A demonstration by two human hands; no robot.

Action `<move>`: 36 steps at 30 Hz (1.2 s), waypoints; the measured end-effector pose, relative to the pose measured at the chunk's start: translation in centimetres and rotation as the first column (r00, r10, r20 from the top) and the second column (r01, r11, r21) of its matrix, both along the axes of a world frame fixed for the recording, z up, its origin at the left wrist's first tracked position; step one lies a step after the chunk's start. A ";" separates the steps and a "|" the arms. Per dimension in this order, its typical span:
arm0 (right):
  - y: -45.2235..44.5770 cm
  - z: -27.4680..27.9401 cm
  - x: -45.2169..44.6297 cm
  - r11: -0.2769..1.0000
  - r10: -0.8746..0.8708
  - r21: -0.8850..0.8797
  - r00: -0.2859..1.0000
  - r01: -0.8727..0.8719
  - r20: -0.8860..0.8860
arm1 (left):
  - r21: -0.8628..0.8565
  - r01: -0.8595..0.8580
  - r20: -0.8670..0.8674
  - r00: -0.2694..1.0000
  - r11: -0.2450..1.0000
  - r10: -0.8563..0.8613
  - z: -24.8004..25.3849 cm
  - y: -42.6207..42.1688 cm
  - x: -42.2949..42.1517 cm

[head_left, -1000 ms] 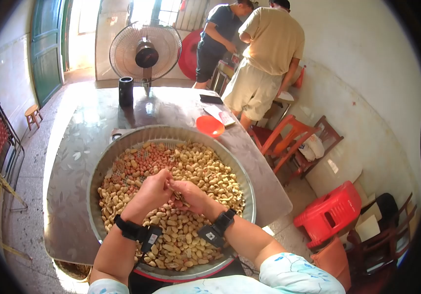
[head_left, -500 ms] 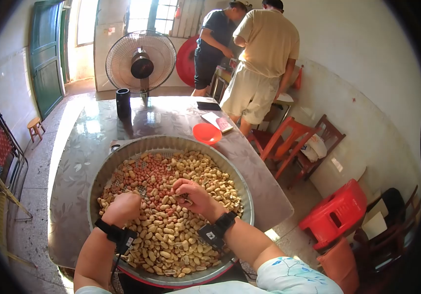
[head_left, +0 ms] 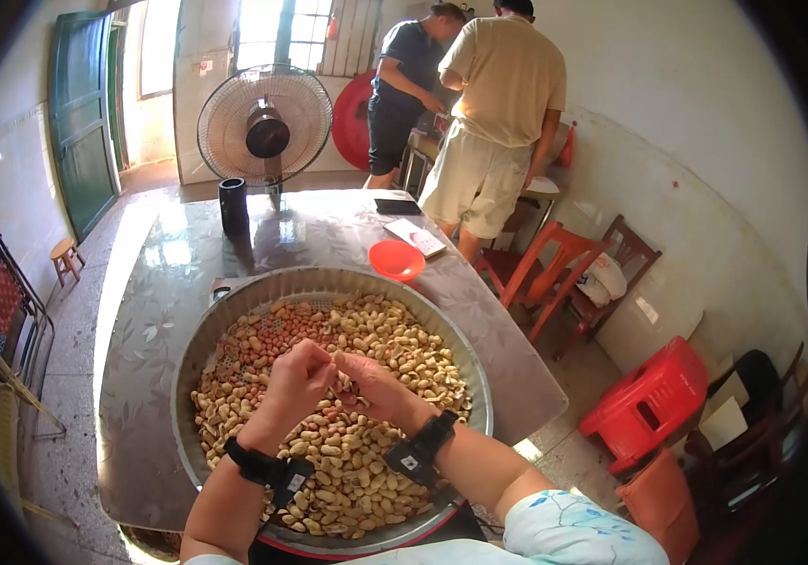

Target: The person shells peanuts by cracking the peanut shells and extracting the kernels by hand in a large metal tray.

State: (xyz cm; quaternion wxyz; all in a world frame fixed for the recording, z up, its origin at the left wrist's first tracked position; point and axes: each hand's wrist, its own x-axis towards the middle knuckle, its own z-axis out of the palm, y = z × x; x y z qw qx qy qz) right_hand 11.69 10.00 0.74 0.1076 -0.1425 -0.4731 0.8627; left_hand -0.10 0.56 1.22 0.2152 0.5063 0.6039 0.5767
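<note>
Over a round metal pan [head_left: 472, 377] of unshelled peanuts [head_left: 347, 471], my left hand [head_left: 300, 375] and my right hand [head_left: 374, 384] meet fingertip to fingertip. The fingers of my left hand are pinched together; what they hold is too small to name. My right hand is curled around peanut shells, partly hidden by its fingers. Reddish shelled kernels [head_left: 277, 331] lie in the back left of the pan, beside the whole peanuts.
On the table [head_left: 154, 330] are a red bowl [head_left: 396, 260], a black phone [head_left: 397, 206], a paper pad [head_left: 415, 237] and a black cylinder [head_left: 233, 206]. A fan [head_left: 267, 132] stands behind. Two people are at the back; chairs and a red stool [head_left: 648, 403] stand right.
My left hand moved from the pan's left side, over the peanuts, back up to my right hand. The view has tilted slightly upward.
</note>
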 end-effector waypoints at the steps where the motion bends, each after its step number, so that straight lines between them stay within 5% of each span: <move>1: 0.1 -0.3 -0.2 1.000 0.003 0.003 1.000 -0.003 0.001 | 0.003 -0.003 0.001 1.000 1.000 0.003 -0.8 0.0 -0.2; 5: 1.2 -1.0 -0.3 0.999 -0.025 0.046 0.998 0.022 0.066 | -0.072 0.109 0.028 0.994 0.991 -0.108 -0.9 -0.5 -0.7; 8: 2.2 -1.2 0.1 0.980 -0.162 -0.132 0.983 0.149 -0.088 | -0.296 -0.029 -0.314 0.947 0.955 -0.068 0.3 -1.3 -0.8; 9: 2.6 -1.3 0.3 0.980 -0.164 -0.132 0.983 0.152 -0.085 | -0.295 -0.026 -0.311 0.948 0.955 -0.070 0.3 -1.5 -0.7; 11: 3.5 -1.7 0.2 0.938 -0.194 -0.307 0.977 0.160 -0.086 | -0.351 -0.013 -0.609 0.762 0.936 -0.218 -0.1 -1.9 -0.7; 15: 3.4 -1.3 0.2 0.961 -0.187 -0.214 0.982 0.174 -0.039 | -0.533 0.074 -0.558 0.718 0.843 -0.416 -1.3 -1.3 0.0; 25: 3.1 -1.2 0.3 0.967 -0.141 -0.230 0.983 0.111 -0.115 | -0.513 0.009 -0.497 0.812 0.858 -0.306 -1.2 -1.2 -0.7; 27: 3.1 -1.6 0.2 0.992 -0.116 -0.066 0.986 0.108 -0.122 | -0.526 0.017 -0.476 0.823 0.851 -0.310 -1.2 -1.4 -0.9; 31: 2.4 -0.7 0.2 0.981 -0.194 -0.028 0.981 0.194 0.016 | -0.366 -0.037 -0.496 0.853 0.930 -0.162 -1.7 -1.2 -1.1; 36: 2.4 -0.4 0.4 0.997 -0.082 0.010 0.989 0.081 0.120 | -0.264 -0.048 -0.455 0.887 0.963 -0.080 -1.6 -1.0 -1.7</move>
